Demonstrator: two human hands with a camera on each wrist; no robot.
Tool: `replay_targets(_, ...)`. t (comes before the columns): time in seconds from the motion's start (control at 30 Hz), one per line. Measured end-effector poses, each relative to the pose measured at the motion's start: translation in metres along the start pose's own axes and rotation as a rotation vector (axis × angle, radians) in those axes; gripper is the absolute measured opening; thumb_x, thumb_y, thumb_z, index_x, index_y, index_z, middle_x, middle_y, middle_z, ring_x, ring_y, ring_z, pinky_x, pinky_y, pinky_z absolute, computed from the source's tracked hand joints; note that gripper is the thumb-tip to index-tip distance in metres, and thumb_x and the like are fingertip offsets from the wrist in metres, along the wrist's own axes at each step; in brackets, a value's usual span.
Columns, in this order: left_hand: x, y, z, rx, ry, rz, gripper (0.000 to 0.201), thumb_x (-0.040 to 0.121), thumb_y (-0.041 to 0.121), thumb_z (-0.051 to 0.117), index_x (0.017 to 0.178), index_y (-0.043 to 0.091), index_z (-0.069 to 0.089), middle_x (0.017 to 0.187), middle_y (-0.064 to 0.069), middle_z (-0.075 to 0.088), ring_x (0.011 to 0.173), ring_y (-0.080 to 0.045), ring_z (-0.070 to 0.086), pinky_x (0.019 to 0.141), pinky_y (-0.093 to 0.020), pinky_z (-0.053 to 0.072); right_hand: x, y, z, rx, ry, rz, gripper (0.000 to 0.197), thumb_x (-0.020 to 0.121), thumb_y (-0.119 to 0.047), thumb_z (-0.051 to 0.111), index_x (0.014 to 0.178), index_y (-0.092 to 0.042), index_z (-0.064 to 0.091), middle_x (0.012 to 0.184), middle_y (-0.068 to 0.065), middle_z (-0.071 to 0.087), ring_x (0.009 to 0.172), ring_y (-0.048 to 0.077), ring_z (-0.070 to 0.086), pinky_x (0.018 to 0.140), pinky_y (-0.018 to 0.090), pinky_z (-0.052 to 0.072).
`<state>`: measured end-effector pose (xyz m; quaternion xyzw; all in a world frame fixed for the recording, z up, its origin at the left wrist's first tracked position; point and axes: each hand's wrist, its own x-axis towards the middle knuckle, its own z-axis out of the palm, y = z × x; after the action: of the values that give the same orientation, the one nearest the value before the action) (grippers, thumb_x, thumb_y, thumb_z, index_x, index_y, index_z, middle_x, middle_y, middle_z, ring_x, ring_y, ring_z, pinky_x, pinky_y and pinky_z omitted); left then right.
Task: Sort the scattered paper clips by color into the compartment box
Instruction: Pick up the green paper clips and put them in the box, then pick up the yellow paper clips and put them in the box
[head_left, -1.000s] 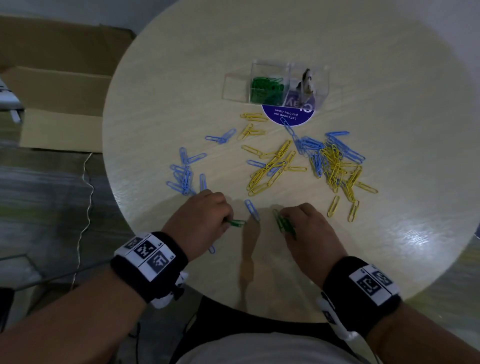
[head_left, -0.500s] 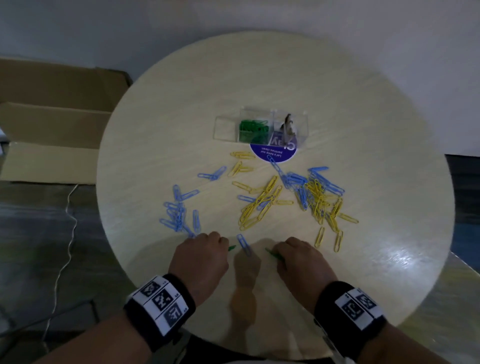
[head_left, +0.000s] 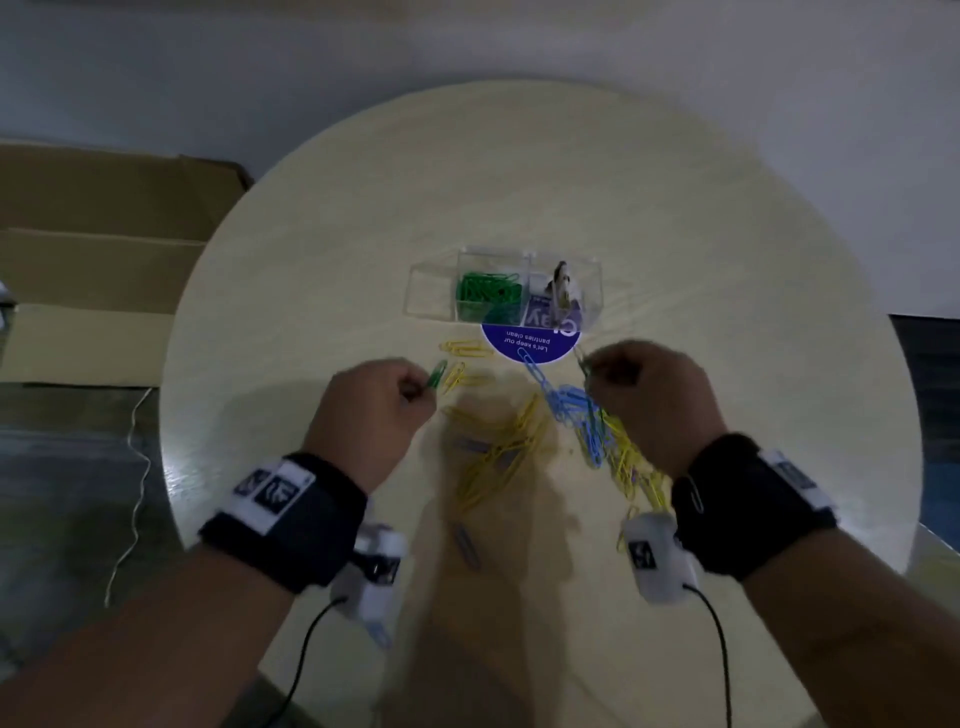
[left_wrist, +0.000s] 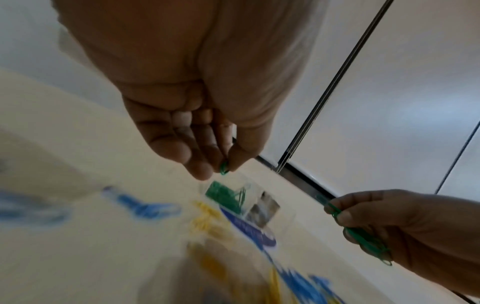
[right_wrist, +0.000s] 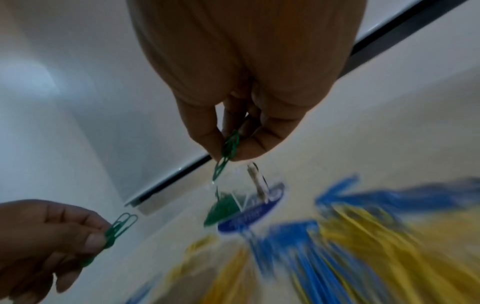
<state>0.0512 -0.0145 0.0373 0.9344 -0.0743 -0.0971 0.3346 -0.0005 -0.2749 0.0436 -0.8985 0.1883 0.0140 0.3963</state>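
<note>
Centrally, a round pale wooden table (head_left: 675, 218) fills the head view, with flattened cardboard (head_left: 93, 249) on the floor to its left. Both of the person's forearms reach over the near edge, each wearing a black wristband with a white marker tag and a small wired camera unit beneath the wrist. Toward the far middle of the tabletop stands the clear compartment box (head_left: 501, 291): its middle compartment holds a heap of green paper clips (head_left: 487, 295), its left compartment looks bare, and its right one contains a small pale object too blurred to identify. A round blue sticker (head_left: 530, 345) lies on the table partly under the box's near side. Between box and hands lie loose yellow paper clips (head_left: 498, 457) and blue paper clips (head_left: 571, 410), intermingled. The left hand (head_left: 379, 405) is raised above the table, thumb and fingertips pinching a green clip (head_left: 435, 374) that juts toward the box; the left wrist view shows the other fingers curled. The right hand (head_left: 649, 400) likewise pinches a small bunch of green clips (right_wrist: 228, 150) between thumb and forefinger, held above the table near the sticker, short of the box.
</note>
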Motion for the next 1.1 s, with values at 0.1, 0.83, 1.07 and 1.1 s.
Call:
replay_targets(0.1, 0.047, 0.019, 0.002, -0.082, 0.022, -0.031, 0.015, 0.084, 0.021, 0.069, 0.096, 0.014, 0.074, 0.078, 0.001, 0.071, 0.067, -0.011, 0.064, 0.067, -0.018, 0.05, 0.05, -0.019, -0.001, 0.078, 0.009, -0.041, 0.016, 0.072, -0.013, 0.072, 0.085, -0.022, 0.069, 0.072, -0.005, 0.07, 0.062, 0.008, 0.061, 0.062, 0.02, 0.047)
replay_targets(0.83, -0.027, 0.002, 0.059, 0.233, -0.312, 0.51, 0.04, 0.087, 0.029, 0.05, 0.124, 0.018, 0.06, 0.128, -0.009, 0.06, 0.118, -0.03, 0.055, 0.095, -0.045, 0.049, -0.016, 0.033, 0.001, -0.18, 0.092, -0.093, 0.028, 0.086, -0.027, 0.06, 0.11, -0.018, 0.069, 0.107, 0.006, 0.072, 0.097, 0.024, 0.066, 0.085, 0.027, 0.045)
replay_targets(1.07, -0.069, -0.043, 0.068, 0.488, -0.405, 0.458, 0.067, 0.082, 0.059, 0.053, 0.144, 0.04, 0.034, 0.162, -0.003, 0.013, 0.149, -0.031, 0.006, 0.116, -0.05, 0.024, -0.111, 0.062, 0.054, -0.61, -0.345, -0.063, 0.095, 0.066, -0.09, 0.033, 0.148, -0.046, 0.01, 0.162, 0.004, -0.008, 0.146, 0.034, -0.016, 0.115, 0.058, 0.008)
replay_targets(1.1, -0.07, -0.047, 0.064, 0.475, -0.415, 0.448, 0.064, 0.082, 0.062, 0.051, 0.142, 0.044, 0.035, 0.163, -0.003, 0.011, 0.149, -0.032, 0.006, 0.115, -0.052, 0.024, -0.117, 0.055, 0.058, -0.61, -0.36, -0.098, 0.096, 0.064, -0.093, 0.031, 0.147, -0.05, 0.008, 0.161, 0.002, -0.013, 0.145, 0.033, -0.022, 0.115, 0.06, 0.005)
